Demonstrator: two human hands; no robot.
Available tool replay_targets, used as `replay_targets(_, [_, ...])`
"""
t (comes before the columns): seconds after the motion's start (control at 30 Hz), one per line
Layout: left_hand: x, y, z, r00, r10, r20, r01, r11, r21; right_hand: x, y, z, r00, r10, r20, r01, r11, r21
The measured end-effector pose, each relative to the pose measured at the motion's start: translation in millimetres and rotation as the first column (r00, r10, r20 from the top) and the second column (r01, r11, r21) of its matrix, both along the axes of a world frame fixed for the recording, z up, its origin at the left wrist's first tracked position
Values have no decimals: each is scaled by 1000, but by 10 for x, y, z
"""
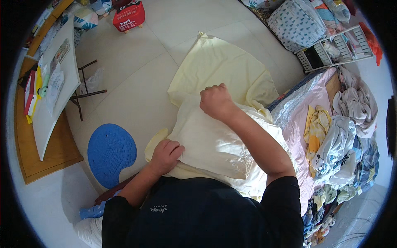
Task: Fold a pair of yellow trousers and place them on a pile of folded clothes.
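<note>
A large pale yellow cloth (219, 62) spreads from my lap across the floor, with a whiter layer (206, 140) of fabric lying over its near part. My left hand (166, 156) is closed at the left edge of this fabric, its fingers curled onto the cloth. Over the middle of the cloth is my right hand (216, 101), closed in a fist with the thumb side up. Whatever it grips, if anything, is too small or hidden to make out. Sunlight falls on the fabric below my right forearm.
A blue mat (111, 155) lies at the left, near a tilted white folding table (62, 82) with dark legs. On the right, a bed (295, 128) bears heaped clothes (337, 144). Behind it stand a white rack (337, 49) and a patterned storage bag (295, 25). A red stool (129, 16) is far off.
</note>
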State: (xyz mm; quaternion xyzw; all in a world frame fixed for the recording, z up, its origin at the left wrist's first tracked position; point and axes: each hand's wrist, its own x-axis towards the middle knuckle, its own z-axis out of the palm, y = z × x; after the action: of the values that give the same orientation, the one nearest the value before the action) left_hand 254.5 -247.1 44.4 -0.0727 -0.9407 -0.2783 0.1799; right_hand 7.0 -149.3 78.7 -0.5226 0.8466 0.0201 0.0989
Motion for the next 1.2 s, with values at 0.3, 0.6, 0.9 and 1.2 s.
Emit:
replay_targets(0.3, [-67,16,84,992,-54,-114,45,996,-77,50,-211,310,985,161,59,-170,955,244])
replay_targets(0.6, [-77,-22,90,976,-125,-176,122,992,-30,-146,-314,85,986,-14,164,-26,971,238])
replay_targets(0.9, [102,-111,-48,984,-128,-124,138,987,80,-279,-78,-49,842,-338,420,252,936,247])
replay_targets(1.2, [149,-99,36,971,-208,-121,207,978,-16,-219,-290,101,833,-276,480,106,930,351])
